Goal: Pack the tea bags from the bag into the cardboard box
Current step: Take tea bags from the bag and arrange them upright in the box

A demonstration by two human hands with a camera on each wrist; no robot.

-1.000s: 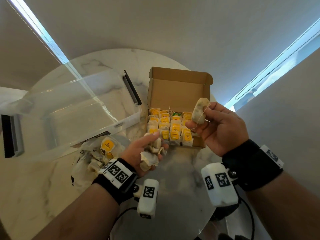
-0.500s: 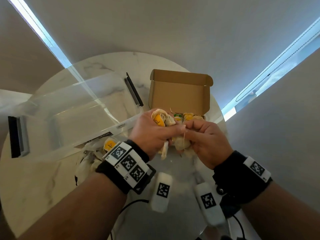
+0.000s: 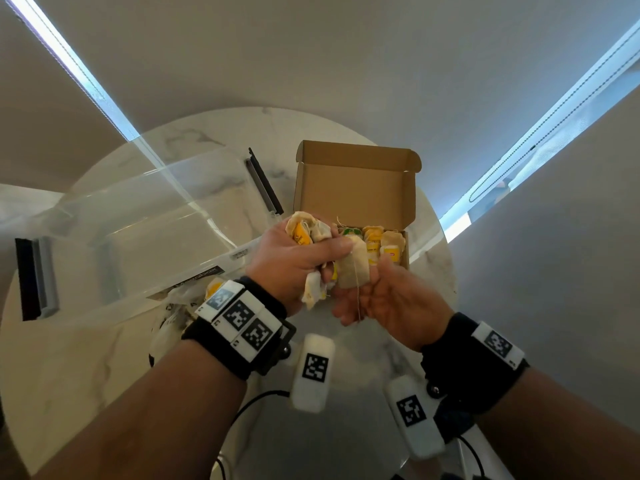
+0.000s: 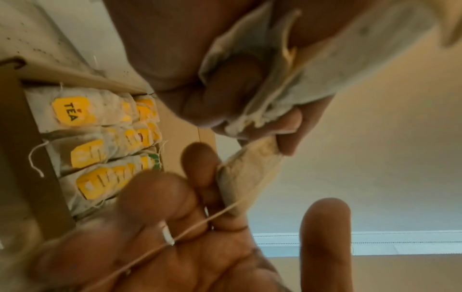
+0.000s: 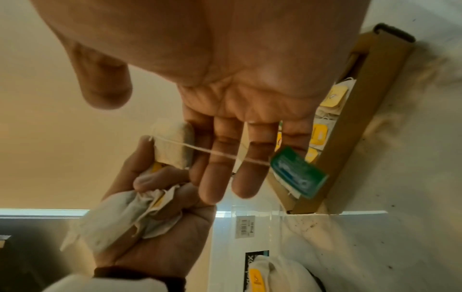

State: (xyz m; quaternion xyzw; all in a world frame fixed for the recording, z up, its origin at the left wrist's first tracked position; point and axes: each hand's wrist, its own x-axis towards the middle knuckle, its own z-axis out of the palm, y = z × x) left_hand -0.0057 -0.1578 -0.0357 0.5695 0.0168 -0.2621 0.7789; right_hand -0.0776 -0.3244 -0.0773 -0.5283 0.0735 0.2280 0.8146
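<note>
The cardboard box [image 3: 356, 188] stands open on the table, with rows of yellow-tagged tea bags [image 3: 381, 242] inside, which also show in the left wrist view [image 4: 95, 142]. In front of the box my left hand [image 3: 304, 258] grips a crumpled bunch of tea bags [image 5: 130, 223] and pinches one hanging tea bag [image 3: 353, 268] by its top. My right hand [image 3: 377, 296] lies open, palm up, under that bag. The bag's string [image 5: 220, 155] runs across my straight right fingers to a green tag [image 5: 297, 173]. The plastic bag [image 3: 187, 306] with more tea bags lies behind my left wrist.
A clear plastic bin [image 3: 138, 230] with black latches lies on its side left of the box on the round marble table [image 3: 69, 375]. The table edge curves close to the box on the right.
My right hand brought its tea bag down from beside the box to my left hand. It then let go and opened under the bag, which the left hand now pinches.
</note>
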